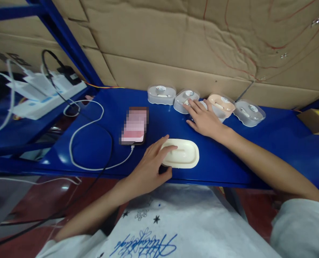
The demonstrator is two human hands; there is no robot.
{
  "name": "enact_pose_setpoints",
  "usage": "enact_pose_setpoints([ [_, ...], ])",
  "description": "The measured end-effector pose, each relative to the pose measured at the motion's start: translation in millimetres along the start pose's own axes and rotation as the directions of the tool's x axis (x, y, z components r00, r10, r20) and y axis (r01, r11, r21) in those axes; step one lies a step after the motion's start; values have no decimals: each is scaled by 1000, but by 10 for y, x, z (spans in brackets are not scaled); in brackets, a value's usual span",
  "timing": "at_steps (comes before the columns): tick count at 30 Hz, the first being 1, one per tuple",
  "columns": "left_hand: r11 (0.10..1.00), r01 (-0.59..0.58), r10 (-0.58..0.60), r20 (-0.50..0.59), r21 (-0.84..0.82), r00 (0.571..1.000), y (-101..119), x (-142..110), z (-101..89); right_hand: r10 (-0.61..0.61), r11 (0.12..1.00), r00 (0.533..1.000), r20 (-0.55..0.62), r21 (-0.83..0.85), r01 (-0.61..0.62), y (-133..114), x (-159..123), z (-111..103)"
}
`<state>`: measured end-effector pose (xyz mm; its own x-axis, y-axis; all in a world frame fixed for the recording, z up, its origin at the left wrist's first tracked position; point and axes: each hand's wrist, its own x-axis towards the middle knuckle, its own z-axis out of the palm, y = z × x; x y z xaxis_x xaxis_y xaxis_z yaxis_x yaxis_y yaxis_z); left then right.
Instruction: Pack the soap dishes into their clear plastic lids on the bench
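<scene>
My left hand [152, 163] rests on the left end of a cream oval tray [183, 154] near the front edge of the blue shelf [269, 143]; fingers lie on its top and the thumb presses its near side. My right hand [203, 118] lies flat, fingers stretched out, over a whitish lidded case [218, 113] in the back row. Around that hand stand a grey case [184, 100], a peach case [221, 102], another grey case [249, 113] at the right and one [161, 95] at the left.
A phone [134, 126] lies left of the tray with a white charging cable [84, 143] looping off it. A power strip with plugs [45, 91] sits on the left shelf. Cardboard [188, 46] lines the back wall. A cardboard box [317, 122] stands at the far right.
</scene>
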<state>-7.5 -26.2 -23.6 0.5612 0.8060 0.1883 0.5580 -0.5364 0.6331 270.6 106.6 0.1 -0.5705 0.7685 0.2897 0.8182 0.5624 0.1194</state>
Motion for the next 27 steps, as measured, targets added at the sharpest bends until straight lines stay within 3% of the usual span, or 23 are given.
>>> enact_pose_setpoints([
  [8,992,-117,117,21,36,993,-14,-1,-9,82,997,997,-6,-12,-82,-104,273,-176],
  [14,994,-106,105,67,10,992,-2,2,-48,162,986,986,28,-53,-161,-73,601,-117],
  [22,941,-235,236,26,242,971,13,-12,60,185,978,977,105,77,-193,-319,617,-230],
  [27,926,-260,268,6,273,963,21,-20,62,330,925,911,248,110,-365,-300,669,-212],
])
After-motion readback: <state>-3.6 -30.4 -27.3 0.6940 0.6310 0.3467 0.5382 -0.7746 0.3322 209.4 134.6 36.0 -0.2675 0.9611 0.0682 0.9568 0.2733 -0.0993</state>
